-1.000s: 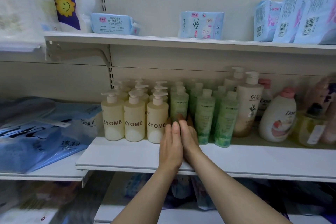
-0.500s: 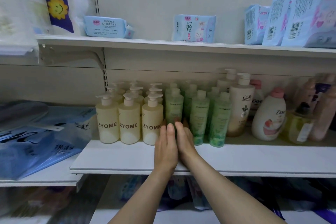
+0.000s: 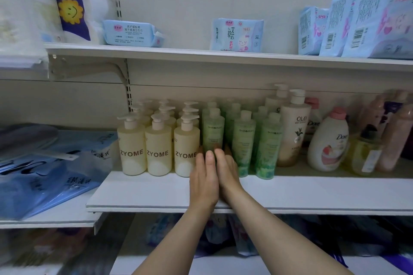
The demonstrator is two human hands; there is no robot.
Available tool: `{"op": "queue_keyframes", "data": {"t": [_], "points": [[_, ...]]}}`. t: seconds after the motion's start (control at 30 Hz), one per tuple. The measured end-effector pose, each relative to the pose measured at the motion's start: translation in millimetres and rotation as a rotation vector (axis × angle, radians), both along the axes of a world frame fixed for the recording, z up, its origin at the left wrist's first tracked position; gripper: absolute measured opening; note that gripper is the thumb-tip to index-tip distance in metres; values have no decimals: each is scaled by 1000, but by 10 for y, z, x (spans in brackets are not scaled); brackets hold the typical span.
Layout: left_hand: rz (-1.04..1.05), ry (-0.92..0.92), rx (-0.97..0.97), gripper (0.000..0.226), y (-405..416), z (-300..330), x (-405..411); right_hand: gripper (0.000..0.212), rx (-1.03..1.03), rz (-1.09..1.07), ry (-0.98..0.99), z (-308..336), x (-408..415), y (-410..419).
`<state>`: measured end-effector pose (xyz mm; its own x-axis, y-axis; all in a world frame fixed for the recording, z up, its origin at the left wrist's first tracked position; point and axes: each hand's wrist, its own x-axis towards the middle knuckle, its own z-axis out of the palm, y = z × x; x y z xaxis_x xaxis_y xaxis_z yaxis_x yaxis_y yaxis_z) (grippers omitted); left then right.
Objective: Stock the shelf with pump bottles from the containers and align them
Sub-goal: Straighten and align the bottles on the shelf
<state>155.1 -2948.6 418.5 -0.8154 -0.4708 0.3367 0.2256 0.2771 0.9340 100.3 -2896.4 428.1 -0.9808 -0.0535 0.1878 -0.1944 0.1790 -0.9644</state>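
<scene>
hands: left hand [image 3: 204, 182] and right hand [image 3: 226, 171] lying side by side, fingers straight, grip apart, pressing green bottle [image 3: 213, 131]
bottle: translucent cylinder, standing beside cream ZYOME bottles [image 3: 158, 147]
shelf [image 3: 145, 192]: flat white board, carrying everything

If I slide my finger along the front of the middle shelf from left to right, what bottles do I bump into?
Three cream ZYOME pump bottles → green bottle that both hands touch → two more green bottles → tall Olay bottle → round white Dove bottle → small yellow bottle → pink bottles.
</scene>
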Motion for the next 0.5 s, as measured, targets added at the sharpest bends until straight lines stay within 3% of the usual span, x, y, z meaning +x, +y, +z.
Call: {"op": "queue_keyframes", "data": {"t": [0.1,0.27,0.4,0.5], "points": [[40,29,-4,48,23,-11,18,49,-79,20,-30,-7,137,74],[116,76,-31,64,24,-29,66,60,-177,-42,96,-44,368,434],[118,107,-89,63,70,9,101,46,-248,-162,138,11,407,780],[44,48,-79,59,165,31,80,49,-207,-126,67,33,383,921]]}}
